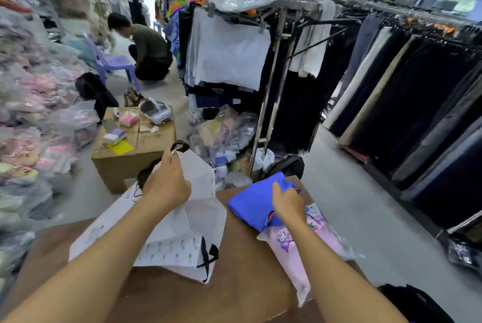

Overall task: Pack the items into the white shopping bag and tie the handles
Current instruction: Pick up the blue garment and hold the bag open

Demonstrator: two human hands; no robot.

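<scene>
The white shopping bag (198,208) with black handles lies partly raised on a brown cardboard surface (234,283). My left hand (165,187) grips the bag's upper edge near one black handle and lifts it. Right of the bag lies a folded blue garment (250,205), and my right hand (288,205) is closed on its right edge. Under the blue garment rests a pink packaged garment (294,255) with a cartoon print, in clear plastic. A second black handle (208,255) lies on the bag's lower part.
A smaller cardboard box (146,150) ahead carries tissue packs and a label printer (156,111). Bagged clothes pile up at the left (34,114). Clothing racks (287,61) stand ahead and right. A person crouches by a purple chair (112,61).
</scene>
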